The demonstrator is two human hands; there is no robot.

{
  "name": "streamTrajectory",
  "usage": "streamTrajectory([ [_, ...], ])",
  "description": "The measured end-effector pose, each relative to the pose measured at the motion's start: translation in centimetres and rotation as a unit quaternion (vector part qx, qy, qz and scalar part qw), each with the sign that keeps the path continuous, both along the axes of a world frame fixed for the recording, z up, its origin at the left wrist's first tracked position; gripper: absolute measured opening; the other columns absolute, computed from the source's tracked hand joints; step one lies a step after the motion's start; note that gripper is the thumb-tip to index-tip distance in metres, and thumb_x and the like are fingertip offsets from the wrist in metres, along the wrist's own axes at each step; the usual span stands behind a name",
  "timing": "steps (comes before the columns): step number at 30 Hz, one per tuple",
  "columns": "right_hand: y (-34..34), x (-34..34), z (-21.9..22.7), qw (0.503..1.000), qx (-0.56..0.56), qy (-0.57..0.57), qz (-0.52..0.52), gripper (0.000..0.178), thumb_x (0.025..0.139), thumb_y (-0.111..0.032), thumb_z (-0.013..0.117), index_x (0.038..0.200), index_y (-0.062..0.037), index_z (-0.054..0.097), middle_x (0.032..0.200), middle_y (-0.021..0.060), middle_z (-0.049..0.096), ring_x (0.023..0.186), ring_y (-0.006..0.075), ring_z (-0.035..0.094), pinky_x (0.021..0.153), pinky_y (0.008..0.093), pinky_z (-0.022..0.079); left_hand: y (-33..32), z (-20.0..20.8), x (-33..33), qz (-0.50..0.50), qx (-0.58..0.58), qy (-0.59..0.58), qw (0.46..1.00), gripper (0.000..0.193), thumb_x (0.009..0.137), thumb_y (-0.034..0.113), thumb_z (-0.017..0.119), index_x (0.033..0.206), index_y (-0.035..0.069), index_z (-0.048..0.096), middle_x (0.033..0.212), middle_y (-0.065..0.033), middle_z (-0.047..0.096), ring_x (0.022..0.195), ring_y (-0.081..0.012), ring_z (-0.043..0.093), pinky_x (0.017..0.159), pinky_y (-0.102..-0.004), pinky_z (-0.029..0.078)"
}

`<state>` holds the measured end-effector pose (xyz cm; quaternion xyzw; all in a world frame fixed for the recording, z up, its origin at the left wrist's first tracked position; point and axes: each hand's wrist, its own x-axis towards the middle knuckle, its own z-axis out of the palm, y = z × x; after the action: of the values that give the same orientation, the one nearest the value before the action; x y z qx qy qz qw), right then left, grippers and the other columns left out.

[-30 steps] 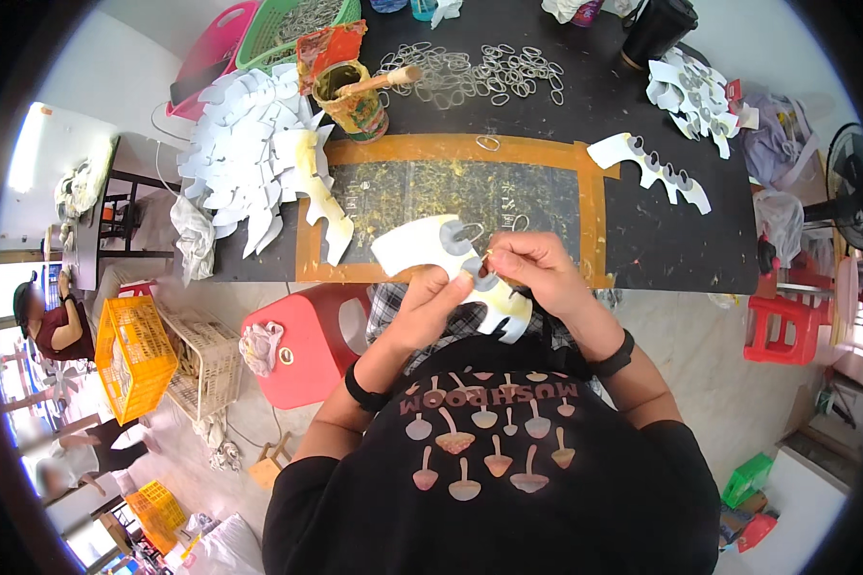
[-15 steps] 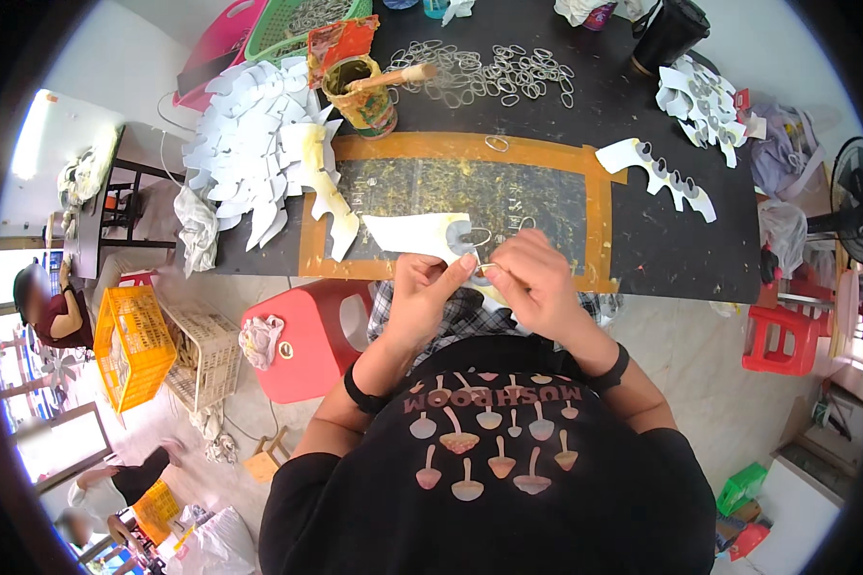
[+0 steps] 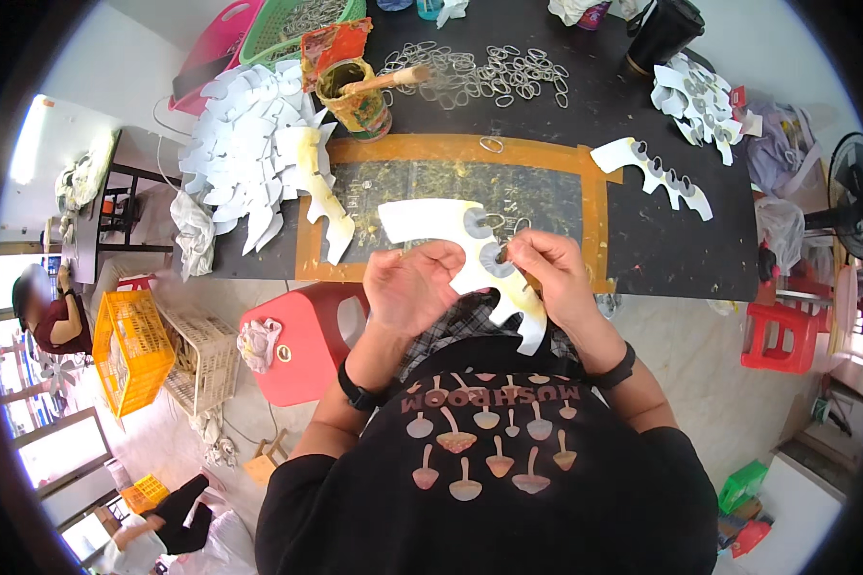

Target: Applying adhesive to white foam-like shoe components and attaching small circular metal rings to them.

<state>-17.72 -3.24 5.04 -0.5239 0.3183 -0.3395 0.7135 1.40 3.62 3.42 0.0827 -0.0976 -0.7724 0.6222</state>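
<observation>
A white curved card cut-out with round grey patches is held at the near edge of the black table. My left hand grips its middle from below. My right hand pinches it at a grey patch, where a small metal ring shows. The cut-out's lower end hangs down over my lap. Beneath it lies a dark work mat with an orange-brown border.
A heap of white cut-outs lies at the left, a glue pot with a brush behind the mat, metal rings at the back, finished pieces at the right. A red stool stands beside me. Another person sits far left.
The cut-out has swung from upright in front of me to lying flat over the mat's near edge, and both hands have shifted along it toward its grey patches.
</observation>
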Motion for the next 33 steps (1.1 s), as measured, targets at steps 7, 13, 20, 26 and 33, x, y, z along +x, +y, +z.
streamTrajectory([
  [7,0.6,0.6,-0.1,0.997,-0.061,0.026,0.027,0.025,0.096,-0.018,0.056,0.079,-0.0003,0.061,0.067,-0.0051,0.050,0.063,0.0019,0.041,0.054,0.0219,0.033,0.2,0.8,-1.5,0.020,0.027,-0.430,0.902,0.022,0.094,0.017,0.061,0.088,-0.004,0.066,0.078,-0.0033,0.066,0.061,-0.0073,0.058,0.056,-0.0214,0.045],
  [13,0.3,1.2,-1.7,0.984,0.152,-0.081,0.053,0.024,0.097,-0.019,0.055,0.082,-0.0017,0.060,0.072,-0.0039,0.053,0.064,0.0025,0.045,0.056,0.0210,0.036,0.4,-0.7,-1.0,-0.004,0.014,-0.321,0.947,0.022,0.096,0.019,0.059,0.093,-0.002,0.065,0.081,-0.0068,0.066,0.066,-0.0113,0.062,0.059,-0.0236,0.050],
  [20,-1.8,1.8,-0.9,0.992,-0.081,0.080,0.051,0.025,0.099,-0.020,0.051,0.089,-0.0010,0.063,0.079,-0.0020,0.058,0.070,0.0037,0.052,0.063,0.0207,0.043,0.9,-0.9,-2.8,0.129,0.016,-0.434,0.891,0.015,0.088,0.001,0.065,0.102,-0.002,0.062,0.094,-0.0054,0.065,0.085,-0.0098,0.062,0.075,-0.0230,0.050],
  [26,-6.0,-0.6,-0.7,0.999,-0.036,0.033,-0.023,0.021,0.092,-0.020,0.062,0.102,-0.0019,0.067,0.077,-0.0009,0.060,0.067,0.0073,0.053,0.062,0.0215,0.044,0.8,-1.7,-0.1,0.210,0.063,-0.454,0.863,0.007,0.087,0.001,0.067,0.092,-0.001,0.063,0.081,-0.0015,0.064,0.073,-0.0080,0.062,0.066,-0.0234,0.052],
  [33,-4.1,-1.7,-1.6,0.849,-0.376,0.371,-0.003,0.027,0.082,-0.009,0.066,0.108,-0.0059,0.063,0.103,0.0102,0.057,0.082,0.0307,0.061,0.073,0.0379,0.048,1.0,-2.5,0.1,0.195,0.101,-0.436,0.873,0.010,0.085,0.004,0.070,0.087,-0.001,0.062,0.078,-0.0030,0.064,0.067,-0.0119,0.064,0.064,-0.0261,0.054],
])
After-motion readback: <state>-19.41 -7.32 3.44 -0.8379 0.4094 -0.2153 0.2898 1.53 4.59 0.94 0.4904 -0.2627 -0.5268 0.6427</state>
